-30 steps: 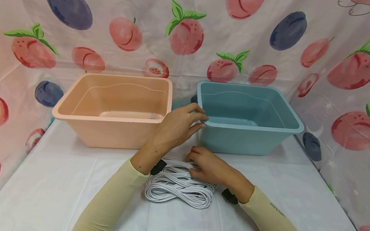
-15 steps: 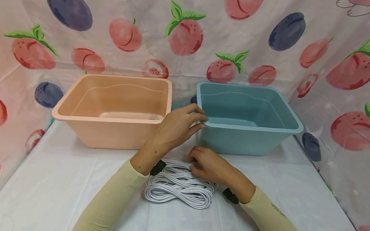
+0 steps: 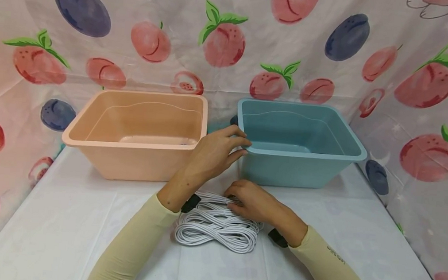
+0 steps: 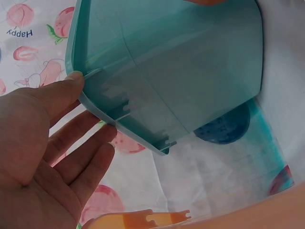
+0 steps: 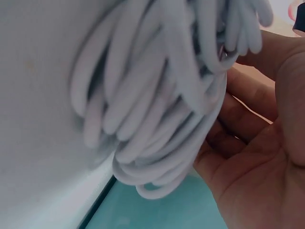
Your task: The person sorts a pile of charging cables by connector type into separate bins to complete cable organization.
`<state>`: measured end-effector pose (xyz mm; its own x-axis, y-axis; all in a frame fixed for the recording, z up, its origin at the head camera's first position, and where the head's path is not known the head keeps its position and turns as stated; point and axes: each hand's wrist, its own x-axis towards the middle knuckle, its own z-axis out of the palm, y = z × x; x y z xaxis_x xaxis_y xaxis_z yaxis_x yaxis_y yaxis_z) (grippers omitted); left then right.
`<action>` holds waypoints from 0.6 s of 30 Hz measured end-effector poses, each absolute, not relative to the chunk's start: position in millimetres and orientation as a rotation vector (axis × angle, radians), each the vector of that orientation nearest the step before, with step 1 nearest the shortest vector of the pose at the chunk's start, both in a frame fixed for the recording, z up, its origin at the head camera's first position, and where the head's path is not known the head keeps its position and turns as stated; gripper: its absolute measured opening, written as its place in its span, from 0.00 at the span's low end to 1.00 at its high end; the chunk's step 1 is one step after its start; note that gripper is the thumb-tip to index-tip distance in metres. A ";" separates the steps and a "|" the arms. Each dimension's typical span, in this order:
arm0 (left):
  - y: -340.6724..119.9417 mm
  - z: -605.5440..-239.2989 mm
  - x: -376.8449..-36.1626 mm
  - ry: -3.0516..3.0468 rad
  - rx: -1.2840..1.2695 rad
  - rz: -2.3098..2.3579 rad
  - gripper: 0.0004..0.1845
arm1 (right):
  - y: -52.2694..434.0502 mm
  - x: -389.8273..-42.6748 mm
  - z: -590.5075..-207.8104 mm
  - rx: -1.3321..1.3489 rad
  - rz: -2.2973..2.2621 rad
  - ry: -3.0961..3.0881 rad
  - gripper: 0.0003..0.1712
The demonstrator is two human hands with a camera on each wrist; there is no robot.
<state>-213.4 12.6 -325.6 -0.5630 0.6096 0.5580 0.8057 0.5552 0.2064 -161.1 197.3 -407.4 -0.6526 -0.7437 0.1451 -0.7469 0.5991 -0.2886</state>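
Note:
The left hand [image 3: 215,152] reaches over to the near left corner of the blue plastic tub [image 3: 285,170]. In the left wrist view its thumb and fingertips touch the tub's rim [image 4: 97,112], and the fingers lie fairly straight. Below it, the right hand [image 3: 252,200] holds the far right end of a coiled bundle of white cord [image 3: 216,228] on the table. Seen from the right wrist, its fingers curl round the looped cord [image 5: 157,95], which hides some fingertips.
To the left stands a peach plastic tub [image 3: 134,161], partly behind the left forearm. Both tubs sit on a white-covered table [image 3: 56,232]. A fruit-print cloth [image 3: 229,78] hangs behind and along the sides. Black wrist straps [image 3: 191,203] show on both wrists.
The right hand shifts a little at the cord's far end, first right, then back left and slightly down. The left hand stays at the tub's corner.

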 end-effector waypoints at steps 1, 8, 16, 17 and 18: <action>12.5 -325.8 -213.5 -2.369 -1.146 -0.627 0.11 | 197.2 -160.8 -407.5 1.303 0.507 -2.801 0.11; 12.6 -326.2 -213.2 -2.376 -1.146 -0.641 0.12 | 196.6 -159.0 -406.9 1.269 0.460 -2.801 0.11; 12.7 -326.3 -213.5 -2.366 -1.143 -0.641 0.11 | 202.6 -158.5 -397.0 1.211 0.456 -2.775 0.08; 12.9 -326.2 -213.7 -2.364 -1.142 -0.642 0.11 | 204.0 -158.7 -395.3 1.207 0.457 -2.770 0.08; 13.0 -326.0 -213.7 -2.363 -1.142 -0.642 0.11 | 205.2 -158.7 -393.4 1.205 0.457 -2.764 0.08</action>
